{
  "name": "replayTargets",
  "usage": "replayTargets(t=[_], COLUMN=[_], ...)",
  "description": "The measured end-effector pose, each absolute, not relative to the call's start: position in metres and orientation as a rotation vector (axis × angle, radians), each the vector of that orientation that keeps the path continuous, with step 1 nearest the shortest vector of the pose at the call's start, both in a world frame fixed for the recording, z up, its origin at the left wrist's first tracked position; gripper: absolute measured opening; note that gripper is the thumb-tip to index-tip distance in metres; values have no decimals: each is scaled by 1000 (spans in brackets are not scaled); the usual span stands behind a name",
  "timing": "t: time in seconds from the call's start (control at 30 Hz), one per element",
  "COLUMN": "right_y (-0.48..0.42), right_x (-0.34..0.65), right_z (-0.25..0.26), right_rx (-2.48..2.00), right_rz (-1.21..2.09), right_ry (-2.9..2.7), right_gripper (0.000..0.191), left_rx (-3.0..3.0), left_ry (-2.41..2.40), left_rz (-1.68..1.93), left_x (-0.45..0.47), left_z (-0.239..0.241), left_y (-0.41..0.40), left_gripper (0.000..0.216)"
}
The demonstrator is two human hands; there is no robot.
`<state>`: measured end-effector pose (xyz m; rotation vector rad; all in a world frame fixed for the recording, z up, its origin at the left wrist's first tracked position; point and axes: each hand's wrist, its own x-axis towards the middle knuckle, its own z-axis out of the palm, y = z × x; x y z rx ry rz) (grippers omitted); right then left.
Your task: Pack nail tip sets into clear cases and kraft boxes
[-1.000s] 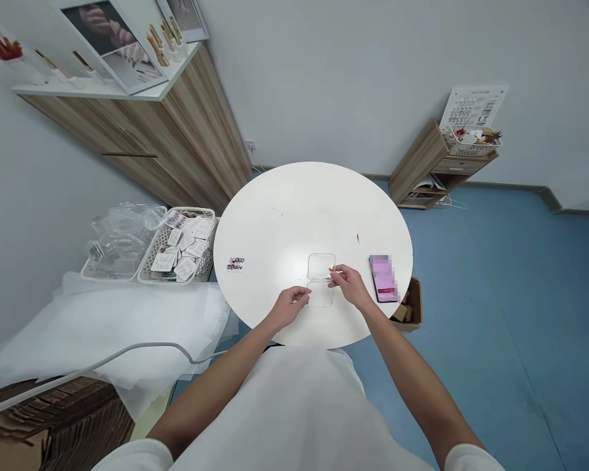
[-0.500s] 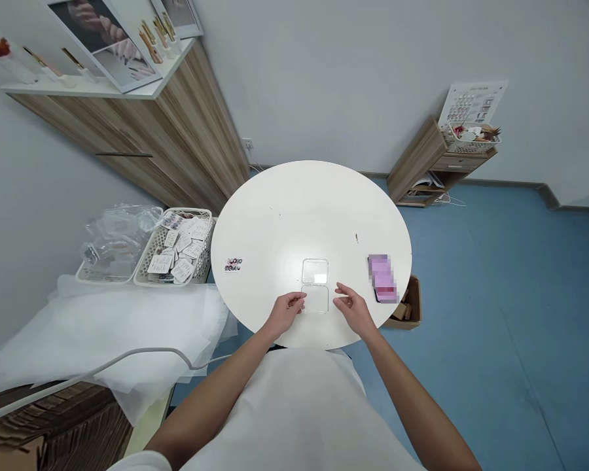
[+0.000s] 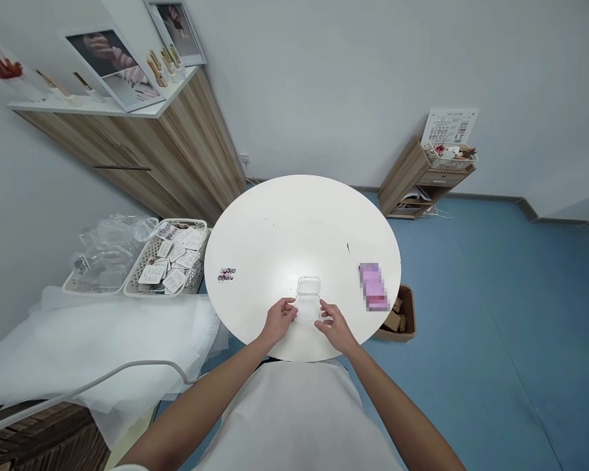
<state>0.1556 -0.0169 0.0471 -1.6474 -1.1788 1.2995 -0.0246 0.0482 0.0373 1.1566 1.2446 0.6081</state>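
A clear hinged plastic box [image 3: 308, 309] lies in front of me on the white round table [image 3: 294, 216], its lid folded back on the far side. My left hand [image 3: 279, 320] grips the box's left edge between thumb and fingers. At the opposite edge my right hand [image 3: 336, 327] has its thumb and fingers closed on the side. Farther left on the table is a small card with dark red and pale nail-like pieces [image 3: 226, 275], apart from both hands. To the right lies a phone with a blurred pink screen [image 3: 374, 288].
Left of the table stand a white basket of printed cards [image 3: 196, 275] and another basket with clear plastic packaging [image 3: 110, 252]. White sheets [image 3: 127, 327] and a grey cable are below them. A cardboard box [image 3: 397, 327] sits on the floor at right. Behind are a wooden cabinet [image 3: 196, 150] and small shelf [image 3: 402, 173].
My right hand has moved in to the box's right edge from a spot beside it. The box's lid now looks more tilted up. The whole view has shifted slightly.
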Motion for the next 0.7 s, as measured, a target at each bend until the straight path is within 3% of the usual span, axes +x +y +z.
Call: replayTargets(t=[0.7], right_y=[2], right_x=[173], right_z=[9], right_rx=[-1767], right_rz=[1366], right_ry=[-1188], right_gripper=[64], left_rx=[1302], left_ry=[1416], left_rz=[559], left_x=[4], left_z=[13], left_y=[55], left_gripper=[26])
